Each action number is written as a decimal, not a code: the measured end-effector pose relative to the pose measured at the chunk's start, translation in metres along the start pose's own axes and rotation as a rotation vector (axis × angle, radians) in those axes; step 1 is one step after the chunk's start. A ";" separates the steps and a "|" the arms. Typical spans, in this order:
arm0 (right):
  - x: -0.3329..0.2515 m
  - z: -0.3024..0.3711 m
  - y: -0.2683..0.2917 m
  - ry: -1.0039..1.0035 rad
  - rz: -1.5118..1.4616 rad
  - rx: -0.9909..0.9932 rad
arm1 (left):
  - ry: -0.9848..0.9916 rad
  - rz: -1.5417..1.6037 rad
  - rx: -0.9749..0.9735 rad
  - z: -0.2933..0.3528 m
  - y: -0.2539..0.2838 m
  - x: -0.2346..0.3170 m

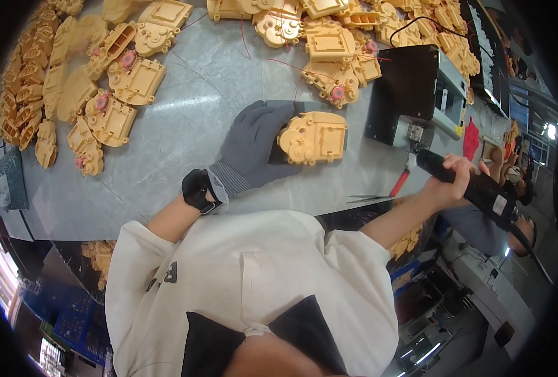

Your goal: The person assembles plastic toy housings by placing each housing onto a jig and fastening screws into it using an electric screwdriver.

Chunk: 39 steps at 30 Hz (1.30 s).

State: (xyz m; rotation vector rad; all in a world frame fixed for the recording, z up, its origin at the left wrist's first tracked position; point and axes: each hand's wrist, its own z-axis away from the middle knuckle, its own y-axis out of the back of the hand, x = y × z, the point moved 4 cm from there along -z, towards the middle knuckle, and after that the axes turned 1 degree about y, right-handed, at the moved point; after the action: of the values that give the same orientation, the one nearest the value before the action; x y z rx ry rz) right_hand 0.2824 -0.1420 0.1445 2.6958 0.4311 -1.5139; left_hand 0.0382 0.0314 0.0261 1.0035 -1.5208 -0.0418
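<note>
My left hand [252, 146], in a grey knit glove, grips the left side of a yellow plastic gear housing [315, 138]. The housing lies flat over a dark block, partly hidden, on the grey table [184, 151]. In my bare right hand [453, 182] is a black electric screwdriver [489, 196], fingers wrapped round its body. Its front end points up and left, close to the metal outlet of a screw feeder [411, 94]. Below that outlet lies a red-handled tool [401, 182] with a thin blade.
Many yellow housings [112, 119] crowd the table's left side, some with pink parts and red wires. More housings [329, 47] are piled at the far side. A red cloth [471, 138] lies right of the feeder. Other people [518, 179] are at the right.
</note>
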 end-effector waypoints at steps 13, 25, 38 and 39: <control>-0.012 -0.020 0.011 0.075 -0.126 0.005 | 0.043 0.027 -0.072 -0.001 -0.001 -0.002; 0.009 -0.016 0.021 -0.067 -0.019 -0.010 | 0.005 0.077 -0.104 0.003 0.001 0.001; 0.007 -0.012 0.010 -0.116 0.032 -0.107 | 0.008 0.112 -0.095 0.011 -0.003 -0.005; 0.006 -0.011 0.010 -0.090 0.036 -0.133 | 0.013 0.113 -0.097 0.011 -0.003 -0.005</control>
State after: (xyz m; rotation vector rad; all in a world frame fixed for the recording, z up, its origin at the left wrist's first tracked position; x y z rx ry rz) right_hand 0.2974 -0.1488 0.1437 2.5116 0.4601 -1.5312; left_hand 0.0304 0.0272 0.0172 0.8384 -1.5463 -0.0286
